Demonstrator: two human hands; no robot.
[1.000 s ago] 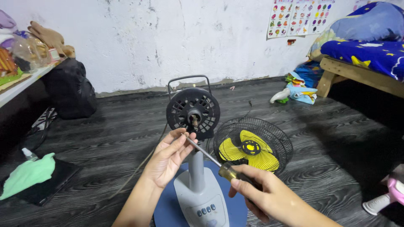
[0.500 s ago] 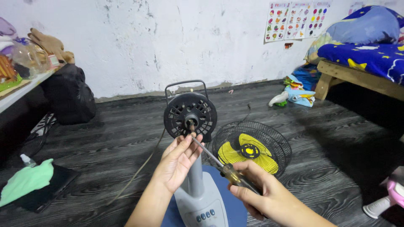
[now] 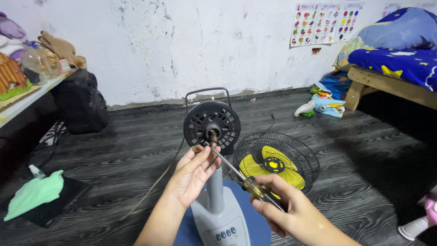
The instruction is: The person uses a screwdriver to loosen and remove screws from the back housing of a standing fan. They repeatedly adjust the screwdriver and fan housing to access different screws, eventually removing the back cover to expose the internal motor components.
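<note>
Right hand [image 3: 291, 212] grips screwdriver [image 3: 236, 175], tip at black motor housing [image 3: 212, 127] on the stand; left hand [image 3: 193, 171] seemingly pinches the shaft; grille with yellow blade [image 3: 273, 165] already off, on floor.

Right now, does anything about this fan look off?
Yes: the grey pedestal fan has a bare black motor housing; its black wire grille with the yellow blade lies on the floor beside it.
</note>
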